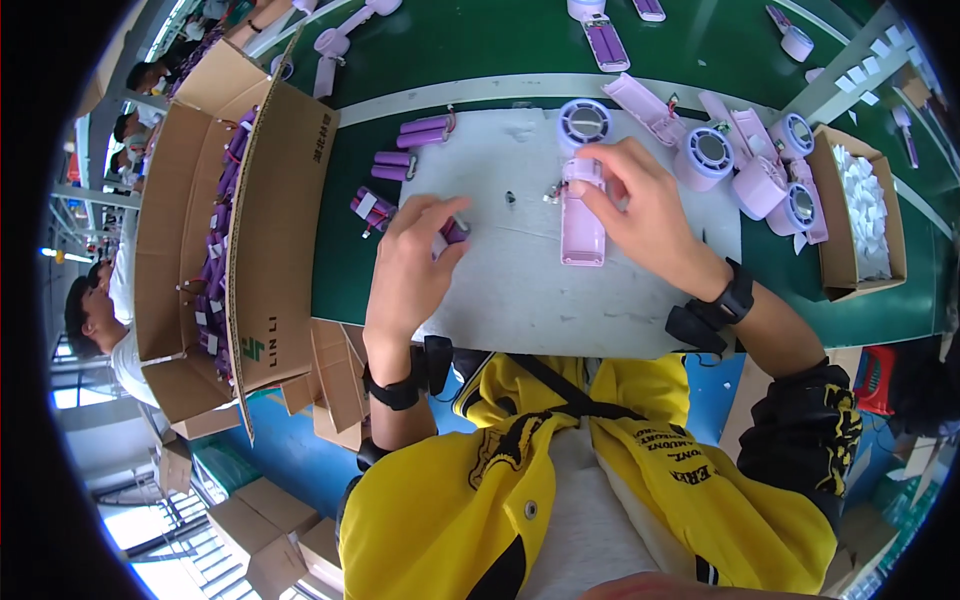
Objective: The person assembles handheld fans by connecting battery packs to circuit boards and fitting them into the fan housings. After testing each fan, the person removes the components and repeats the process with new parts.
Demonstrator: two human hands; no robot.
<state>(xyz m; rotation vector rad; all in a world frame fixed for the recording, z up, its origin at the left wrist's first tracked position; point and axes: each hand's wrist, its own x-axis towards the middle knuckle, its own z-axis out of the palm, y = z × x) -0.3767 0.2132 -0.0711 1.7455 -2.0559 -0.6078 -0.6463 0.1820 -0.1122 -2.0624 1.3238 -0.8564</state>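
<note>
My right hand (640, 198) pinches a fan (585, 122) on the grey mat (490, 300), handle (583, 238) unfilled; at the mat's left edge, my left hand (408, 262) curls over a battery pack (455, 231), grip unclear

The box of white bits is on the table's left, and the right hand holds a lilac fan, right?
Not quite: the head view shows the box of white bits on the right of the table. The right hand does hold a lilac fan.

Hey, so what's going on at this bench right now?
A person's right hand holds a lilac handheld fan, handle open, by its neck over a grey mat. The left hand is at a purple battery pack, its grip unclear. More fans lie to the right; a carton of battery packs stands at left.
</note>
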